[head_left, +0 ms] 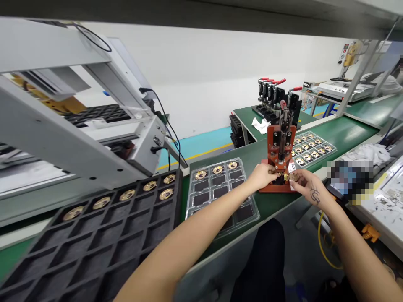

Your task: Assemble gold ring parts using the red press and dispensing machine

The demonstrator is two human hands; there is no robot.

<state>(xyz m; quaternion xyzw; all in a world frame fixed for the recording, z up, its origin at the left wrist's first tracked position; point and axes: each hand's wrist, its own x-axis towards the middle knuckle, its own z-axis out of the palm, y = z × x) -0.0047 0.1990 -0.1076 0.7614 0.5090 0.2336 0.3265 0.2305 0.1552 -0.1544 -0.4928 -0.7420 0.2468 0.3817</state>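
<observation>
An orange-red toggle clamp press (279, 144) stands on the green bench ahead of me, its lever upright. My left hand (262, 176) reaches in at the press's lower left, fingers pinched together by its base; whatever lies between them is hidden. At the lower right of the press, my right hand (306, 184) holds a round gold-coloured metal part (293, 177) between thumb and fingers. Left of the press lies a clear plastic tray (189, 203) with three gold rings in its far row. Behind the press on the right, another clear tray (330, 144) carries several gold rings.
A black compartment tray (178, 197) with several gold rings lies at the left, beside a grey machine frame (59, 126). More clamps with red handles (272, 94) stand on a table behind. A partly blurred device (349, 180) and white cloth (367, 155) are at the right.
</observation>
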